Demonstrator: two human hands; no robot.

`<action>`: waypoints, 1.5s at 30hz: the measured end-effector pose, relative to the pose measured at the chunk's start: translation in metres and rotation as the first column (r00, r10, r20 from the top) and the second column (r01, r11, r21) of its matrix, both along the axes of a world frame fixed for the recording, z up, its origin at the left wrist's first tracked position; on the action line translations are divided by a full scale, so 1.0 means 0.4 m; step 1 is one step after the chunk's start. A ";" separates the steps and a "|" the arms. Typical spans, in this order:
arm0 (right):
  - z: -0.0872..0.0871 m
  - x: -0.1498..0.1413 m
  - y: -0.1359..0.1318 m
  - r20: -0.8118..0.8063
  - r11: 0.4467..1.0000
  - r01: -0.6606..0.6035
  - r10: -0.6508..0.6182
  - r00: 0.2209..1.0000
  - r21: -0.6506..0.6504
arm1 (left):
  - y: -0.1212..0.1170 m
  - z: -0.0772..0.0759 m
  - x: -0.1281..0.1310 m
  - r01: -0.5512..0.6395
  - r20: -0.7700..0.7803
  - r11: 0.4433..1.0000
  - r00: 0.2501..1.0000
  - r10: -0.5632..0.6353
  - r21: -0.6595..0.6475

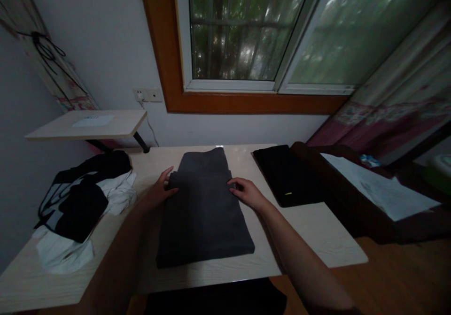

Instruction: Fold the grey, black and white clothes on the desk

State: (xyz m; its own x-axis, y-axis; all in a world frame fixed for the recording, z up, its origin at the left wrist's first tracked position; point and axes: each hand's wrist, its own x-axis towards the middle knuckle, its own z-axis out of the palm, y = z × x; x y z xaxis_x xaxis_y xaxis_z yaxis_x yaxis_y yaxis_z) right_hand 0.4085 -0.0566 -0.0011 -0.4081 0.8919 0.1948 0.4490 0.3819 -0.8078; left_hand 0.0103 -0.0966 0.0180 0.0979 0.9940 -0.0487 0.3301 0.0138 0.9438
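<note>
A dark grey folded garment (204, 216) lies flat on the pale wooden table (310, 230) in front of me. A narrower layer of its cloth extends beyond the upper fold, toward the wall. My left hand (162, 188) is at the garment's upper left edge, thumb and fingers apart, with the thumb on the cloth. On the opposite edge, my right hand (247, 194) touches the cloth with its thumb and forefinger spread. Neither hand visibly lifts the garment.
Black and white clothes (84, 202) lie heaped at the left, near a small raised shelf (116, 122). A black folded garment (289, 176) lies at the right. Beyond it, a white sheet (380, 186) rests on a dark brown surface. A window (246, 33) is behind the table.
</note>
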 end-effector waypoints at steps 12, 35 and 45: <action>0.013 0.006 -0.007 -0.108 1.000 -0.026 0.026 0.994 0.002 | -0.004 -0.005 -0.032 -0.042 -0.205 0.994 0.977 0.063 0.103; 0.009 0.000 -0.002 -0.027 0.993 0.011 -0.008 1.000 0.117 | 0.026 -0.027 -0.014 -0.277 -0.252 0.939 0.912 0.323 0.203; 0.005 -0.001 -0.001 -0.037 0.994 0.006 -0.002 0.999 0.108 | 0.023 -0.015 -0.005 -0.271 -0.309 0.944 0.896 0.320 0.189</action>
State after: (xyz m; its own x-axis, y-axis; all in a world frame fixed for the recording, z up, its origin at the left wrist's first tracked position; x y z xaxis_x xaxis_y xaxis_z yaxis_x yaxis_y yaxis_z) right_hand 0.4082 -0.0568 0.0009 -0.3957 0.8663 0.3049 0.4211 0.4662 -0.7781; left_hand 0.0083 -0.0876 0.0121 -0.1993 0.9734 0.1127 0.6243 0.0375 0.7803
